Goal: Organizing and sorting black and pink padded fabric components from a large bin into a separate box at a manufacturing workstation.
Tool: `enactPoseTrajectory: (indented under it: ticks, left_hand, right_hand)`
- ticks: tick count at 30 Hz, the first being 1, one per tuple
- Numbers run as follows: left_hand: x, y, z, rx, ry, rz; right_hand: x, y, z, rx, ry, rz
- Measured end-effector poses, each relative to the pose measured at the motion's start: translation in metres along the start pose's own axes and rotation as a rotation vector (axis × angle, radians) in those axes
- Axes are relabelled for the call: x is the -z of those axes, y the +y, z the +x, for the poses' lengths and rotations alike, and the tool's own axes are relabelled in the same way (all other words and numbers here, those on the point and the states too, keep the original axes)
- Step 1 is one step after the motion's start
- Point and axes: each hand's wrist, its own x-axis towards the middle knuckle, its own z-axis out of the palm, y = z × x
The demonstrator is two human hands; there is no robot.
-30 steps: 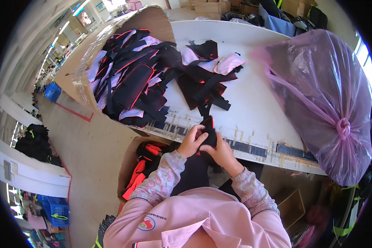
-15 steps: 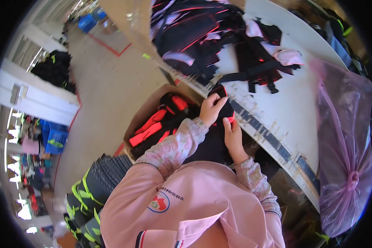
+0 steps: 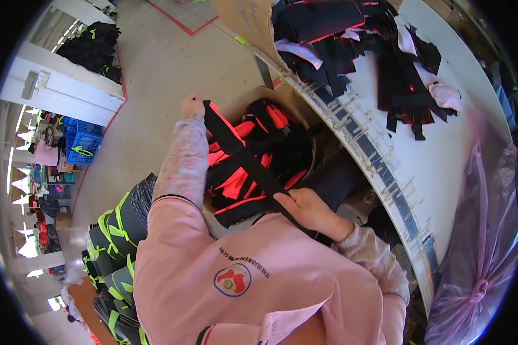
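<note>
A black strap (image 3: 254, 167) with red-orange edging at its wider end stretches slantwise between my hands. My left hand (image 3: 193, 107) is closed on the wide end, held out to the far left. The narrower part runs under the thumb of my right hand (image 3: 312, 210), which is closed on it in front of my chest. Below the strap stands an open cardboard box (image 3: 244, 102) holding several black and red-orange fabric pieces (image 3: 231, 185). The strap hides some of them.
On the right, a white table (image 3: 380, 86) with a worn edge carries a heap of black straps (image 3: 328, 34). A tied purple plastic bag (image 3: 472, 230) hangs beside it. Grey bundles with lime ties (image 3: 121, 230) stand at my left. A white pillar (image 3: 63, 86) rises farther left.
The strap has come away from the table's edge and is now stretched over the box. My left hand has moved far left; my right hand has drawn back toward me. The view has shifted left.
</note>
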Motion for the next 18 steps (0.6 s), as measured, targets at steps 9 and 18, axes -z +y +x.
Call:
enactPoseTrajectory:
  ticks: [9, 18]
  left_hand:
    - [-0.056, 0.025, -0.018, -0.215, -0.060, 0.325]
    - [-0.100, 0.135, -0.164, -0.451, -1.433, -0.386]
  right_hand:
    - [0.064, 0.063, 0.031, 0.318, 0.361, -0.567]
    - [0.312, 0.166, 0.021, -0.218, 1.101, -0.874]
